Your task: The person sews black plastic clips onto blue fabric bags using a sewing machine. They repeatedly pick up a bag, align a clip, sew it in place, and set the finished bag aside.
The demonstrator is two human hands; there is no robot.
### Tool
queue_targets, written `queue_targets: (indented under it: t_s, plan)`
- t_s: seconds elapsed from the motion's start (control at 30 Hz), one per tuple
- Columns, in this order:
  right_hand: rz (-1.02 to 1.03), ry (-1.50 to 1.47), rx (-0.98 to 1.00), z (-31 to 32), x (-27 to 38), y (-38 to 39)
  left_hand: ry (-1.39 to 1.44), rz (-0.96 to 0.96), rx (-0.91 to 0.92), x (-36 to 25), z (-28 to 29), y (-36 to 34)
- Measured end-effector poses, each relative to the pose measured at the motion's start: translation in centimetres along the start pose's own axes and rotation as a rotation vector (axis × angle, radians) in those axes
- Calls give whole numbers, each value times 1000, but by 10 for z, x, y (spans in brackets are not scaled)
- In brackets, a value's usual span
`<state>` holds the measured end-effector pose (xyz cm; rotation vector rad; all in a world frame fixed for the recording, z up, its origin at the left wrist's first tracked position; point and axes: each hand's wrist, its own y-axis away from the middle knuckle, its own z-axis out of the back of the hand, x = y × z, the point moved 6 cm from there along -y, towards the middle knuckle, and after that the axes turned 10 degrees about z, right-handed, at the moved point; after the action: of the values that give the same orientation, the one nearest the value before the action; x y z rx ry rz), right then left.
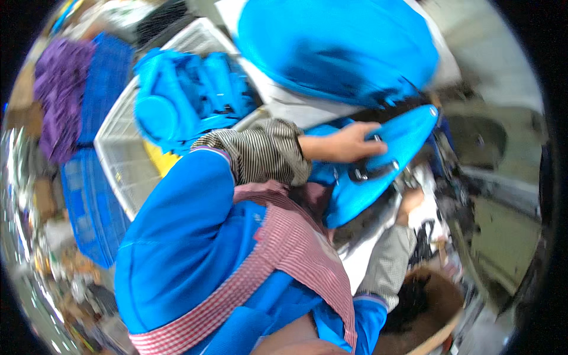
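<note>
One left hand (346,144) lies fingers spread on one blue pad (378,168). Right hand (410,204) is half hidden; its fingers cannot be told. Two blue crates (89,201) sit by one white basket (121,160).

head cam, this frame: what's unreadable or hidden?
- Right hand: mostly behind the blue fabric piece; grip cannot be told.
- Left hand: lies flat on that piece; its fingertips are smeared by motion.
- Large blue bundle at top: motion blur, shape unclear.
- Work surface under the piece: covered by fabric and sleeves.
- Purple cloth and blue crate: bent and soft near the left fisheye rim.
</note>
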<state>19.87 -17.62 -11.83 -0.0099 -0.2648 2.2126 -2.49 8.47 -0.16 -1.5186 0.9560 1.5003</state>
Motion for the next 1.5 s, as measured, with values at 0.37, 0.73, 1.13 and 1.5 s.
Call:
queue_targets:
  t_s: [0.37,0.73,1.13,1.5]
  plan:
    - [-236,-1057,-6,-33,-32,4,-1012,103,-314,-266,228,175]
    - [-477,-1702,16,88,79,22,-1765,415,-141,33,210,167]
    - [-428,-1773,-63,120,111,32,-1369,-293,-450,66,97,-24]
    - [-264,-1657,71,95,106,74,-726,-65,-988,-289,315,317]
